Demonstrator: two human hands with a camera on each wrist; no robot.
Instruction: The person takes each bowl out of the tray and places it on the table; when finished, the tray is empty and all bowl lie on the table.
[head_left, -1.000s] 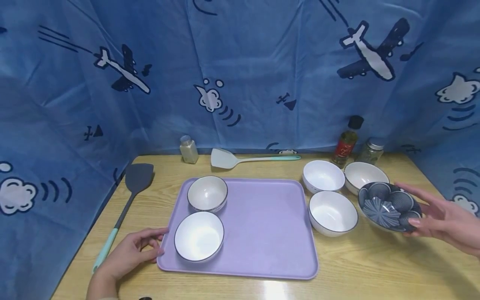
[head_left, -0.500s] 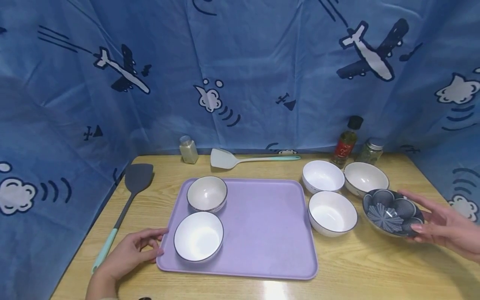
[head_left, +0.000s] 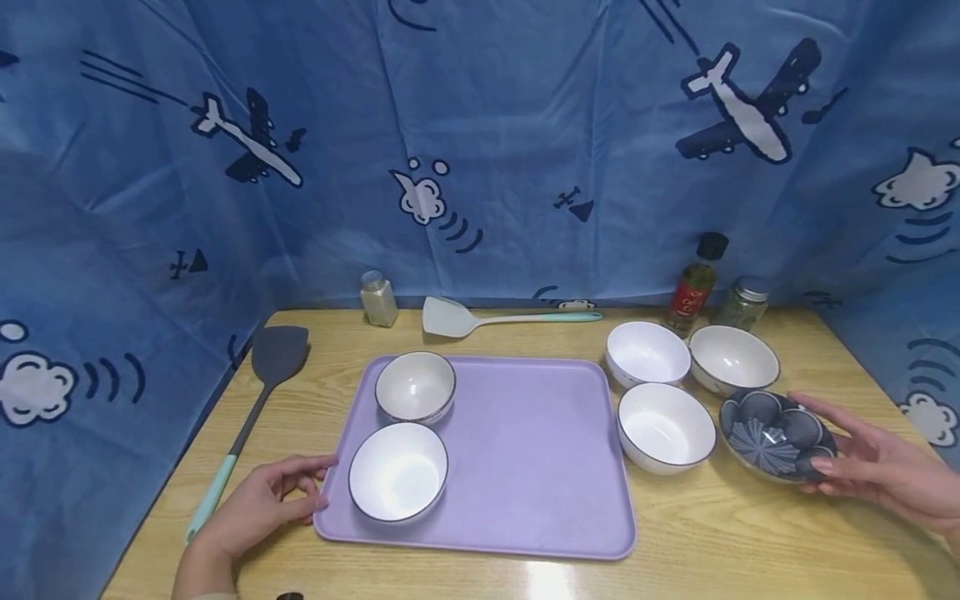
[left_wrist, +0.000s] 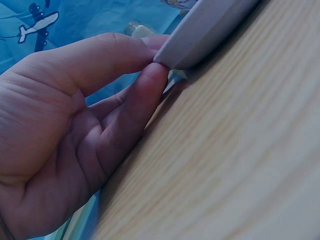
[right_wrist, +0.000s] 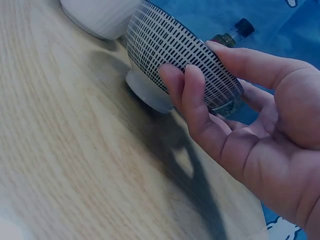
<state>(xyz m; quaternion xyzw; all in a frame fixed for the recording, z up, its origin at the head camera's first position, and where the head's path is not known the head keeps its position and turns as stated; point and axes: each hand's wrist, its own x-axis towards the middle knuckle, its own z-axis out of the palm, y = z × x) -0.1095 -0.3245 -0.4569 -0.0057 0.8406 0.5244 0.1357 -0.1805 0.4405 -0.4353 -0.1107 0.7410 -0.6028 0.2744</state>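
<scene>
At the right, my right hand grips the rim and side of a dark patterned bowl. Grey petal shapes line its inside, and the right wrist view shows black dashes on its white outside and a plain white foot. The bowl hangs tilted close over the table, next to two white bowls. My left hand pinches the left edge of a lilac tray between thumb and forefinger. Two dark-rimmed white bowls stand on the tray's left side, one behind and one in front.
Another white bowl stands behind the right-hand group. An oil bottle, a lidded jar, a shaker and a pale spatula line the back edge. A dark spatula lies left; a blue curtain surrounds the table.
My right hand has lowered the dark patterned bowl toward the table, shifting slightly right, then back left beside the white bowls. My left hand stays at the tray's edge.
</scene>
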